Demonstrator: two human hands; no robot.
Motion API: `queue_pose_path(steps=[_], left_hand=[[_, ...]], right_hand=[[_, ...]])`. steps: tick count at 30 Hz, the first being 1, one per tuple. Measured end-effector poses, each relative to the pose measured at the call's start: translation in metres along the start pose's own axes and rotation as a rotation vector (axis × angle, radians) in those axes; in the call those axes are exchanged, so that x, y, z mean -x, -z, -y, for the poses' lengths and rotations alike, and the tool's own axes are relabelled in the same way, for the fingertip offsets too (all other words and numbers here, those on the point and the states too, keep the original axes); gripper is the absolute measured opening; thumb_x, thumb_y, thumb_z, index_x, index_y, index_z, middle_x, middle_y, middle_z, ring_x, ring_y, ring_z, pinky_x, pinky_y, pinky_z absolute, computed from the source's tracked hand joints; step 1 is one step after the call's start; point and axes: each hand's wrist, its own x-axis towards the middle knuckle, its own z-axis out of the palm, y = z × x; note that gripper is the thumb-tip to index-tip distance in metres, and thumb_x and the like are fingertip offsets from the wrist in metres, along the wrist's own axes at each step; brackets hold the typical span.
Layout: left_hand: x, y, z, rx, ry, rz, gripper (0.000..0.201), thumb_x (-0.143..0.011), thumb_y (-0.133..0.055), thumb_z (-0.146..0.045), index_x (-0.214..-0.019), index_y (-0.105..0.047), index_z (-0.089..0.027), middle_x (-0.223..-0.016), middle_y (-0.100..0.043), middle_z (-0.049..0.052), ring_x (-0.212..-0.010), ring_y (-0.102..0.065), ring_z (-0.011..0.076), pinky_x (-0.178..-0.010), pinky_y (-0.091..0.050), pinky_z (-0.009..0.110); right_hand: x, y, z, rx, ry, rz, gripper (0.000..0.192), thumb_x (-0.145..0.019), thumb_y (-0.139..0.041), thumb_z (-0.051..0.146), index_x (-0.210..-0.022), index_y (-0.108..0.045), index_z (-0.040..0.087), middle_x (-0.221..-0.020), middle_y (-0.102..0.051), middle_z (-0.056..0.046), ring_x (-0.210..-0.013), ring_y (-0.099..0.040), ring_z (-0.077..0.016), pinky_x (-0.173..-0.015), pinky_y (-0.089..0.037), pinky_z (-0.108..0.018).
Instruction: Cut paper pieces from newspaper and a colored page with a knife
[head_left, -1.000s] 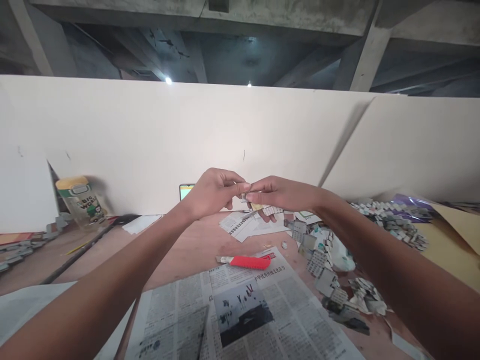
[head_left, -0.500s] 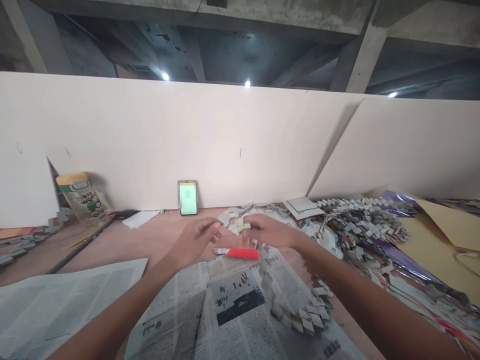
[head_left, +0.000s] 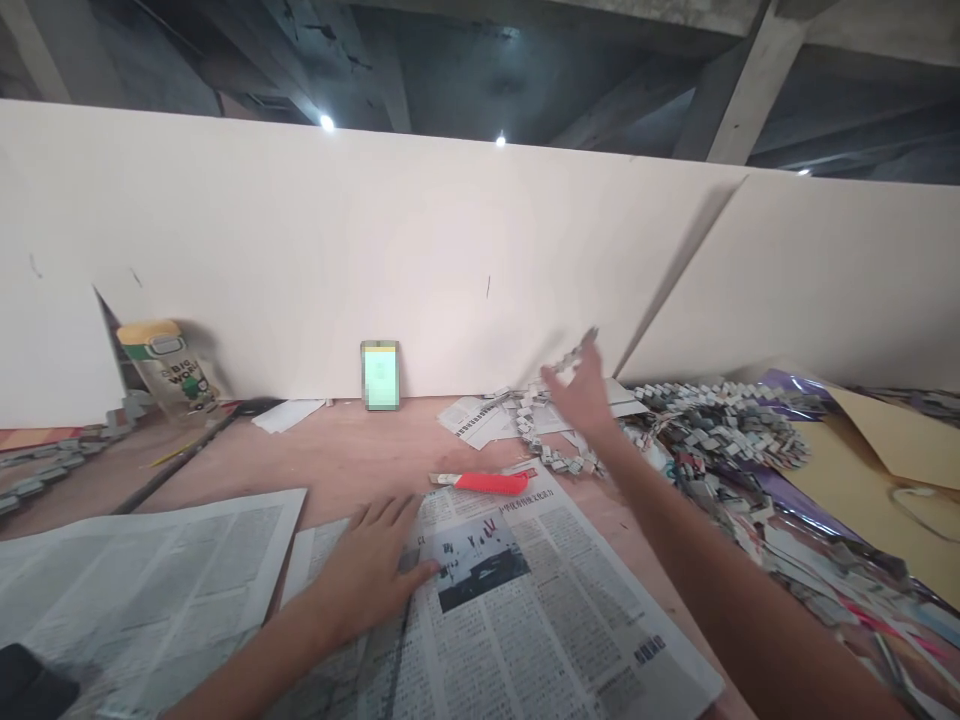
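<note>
My left hand (head_left: 373, 568) lies flat, fingers spread, on an open newspaper (head_left: 525, 630) at the near side of the wooden table (head_left: 352, 460). My right hand (head_left: 581, 398) is lifted over the table's far right, blurred. A chain of folded paper pieces (head_left: 546, 445) runs through its fingers. One end of the chain sticks up past the fingertips. The rest trails down onto the table near the newspaper's far corner. A red utility knife (head_left: 484, 482) lies between the two hands, just beyond the newspaper.
A heap of folded paper chains (head_left: 720, 425) covers the right side, over purple sheets and brown paper (head_left: 885, 470). A phone (head_left: 379, 375) and a printed cup (head_left: 166, 372) lean against the white board wall (head_left: 300, 260). Another newspaper (head_left: 135, 570) lies at left.
Both hands held the chain up together. Then they dropped and parted: my left hand went down flat onto the newspaper, my right hand swung the chain away to the far right.
</note>
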Motion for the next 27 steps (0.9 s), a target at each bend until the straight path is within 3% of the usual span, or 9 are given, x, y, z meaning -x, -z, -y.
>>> queue_pose_path(steps=[3,5,7,10,18,24,27], left_hand=[[0.003,-0.001,0.005,-0.026,0.015,-0.054,0.064,-0.084,-0.037,-0.057,-0.133,-0.045,-0.018,-0.139,-0.043,0.010,-0.129,-0.034,0.0306,-0.105,-0.025,0.047],[0.004,-0.001,0.007,-0.040,0.032,-0.101,0.058,-0.085,-0.037,-0.054,-0.129,-0.050,-0.018,-0.135,-0.048,0.011,-0.125,-0.038,0.0312,-0.102,-0.027,0.047],[0.004,0.000,0.008,-0.044,0.062,-0.143,0.054,-0.084,-0.040,-0.051,-0.124,-0.053,-0.018,-0.128,-0.053,0.012,-0.120,-0.042,0.0322,-0.099,-0.029,0.048],[0.000,0.004,0.009,-0.016,0.131,-0.176,0.051,-0.080,-0.045,-0.050,-0.117,-0.057,-0.017,-0.118,-0.057,0.013,-0.112,-0.046,0.0323,-0.095,-0.032,0.046],[-0.010,0.008,0.013,0.119,0.254,-0.168,0.032,-0.073,-0.052,-0.048,-0.082,-0.056,-0.017,-0.092,-0.061,0.009,-0.093,-0.054,0.0283,-0.083,-0.039,0.038],[-0.008,0.007,0.011,0.161,0.285,-0.167,0.029,-0.075,-0.052,-0.045,-0.084,-0.053,-0.017,-0.083,-0.063,0.008,-0.081,-0.058,0.0261,-0.066,-0.041,0.034],[-0.009,0.006,0.012,0.183,0.229,-0.165,0.026,-0.080,-0.048,-0.041,-0.090,-0.054,-0.017,-0.085,-0.064,0.009,-0.081,-0.060,0.0254,-0.066,-0.041,0.033]], right_hand=[[0.078,-0.030,0.016,0.059,0.073,0.490,0.068,-0.082,-0.048,0.048,-0.139,-0.029,0.016,-0.145,-0.029,-0.014,-0.136,-0.019,-0.0323,-0.106,-0.023,-0.047],[0.115,-0.040,0.020,0.062,0.138,0.670,0.058,-0.081,-0.051,0.044,-0.132,-0.040,0.019,-0.141,-0.037,-0.012,-0.134,-0.024,-0.0318,-0.105,-0.024,-0.045],[0.131,-0.043,0.021,0.054,0.123,0.667,0.041,-0.083,-0.049,0.039,-0.118,-0.052,0.018,-0.127,-0.051,-0.012,-0.123,-0.040,-0.0293,-0.101,-0.029,-0.041],[0.131,-0.042,0.021,0.040,0.054,0.586,0.028,-0.086,-0.047,0.034,-0.104,-0.056,0.015,-0.106,-0.060,-0.012,-0.105,-0.053,-0.0261,-0.091,-0.036,-0.035],[0.129,-0.039,0.024,0.009,-0.042,0.484,0.028,-0.090,-0.038,0.035,-0.107,-0.047,0.014,-0.100,-0.061,-0.014,-0.097,-0.056,-0.0260,-0.081,-0.039,-0.032],[0.129,-0.037,0.024,-0.037,-0.110,0.512,0.029,-0.088,-0.040,0.039,-0.103,-0.047,0.016,-0.095,-0.063,-0.012,-0.087,-0.060,-0.0250,-0.071,-0.041,-0.031],[0.120,-0.033,0.026,-0.081,-0.145,0.525,0.030,-0.088,-0.039,0.042,-0.100,-0.049,0.017,-0.092,-0.063,-0.009,-0.083,-0.061,-0.0228,-0.070,-0.042,-0.030]])
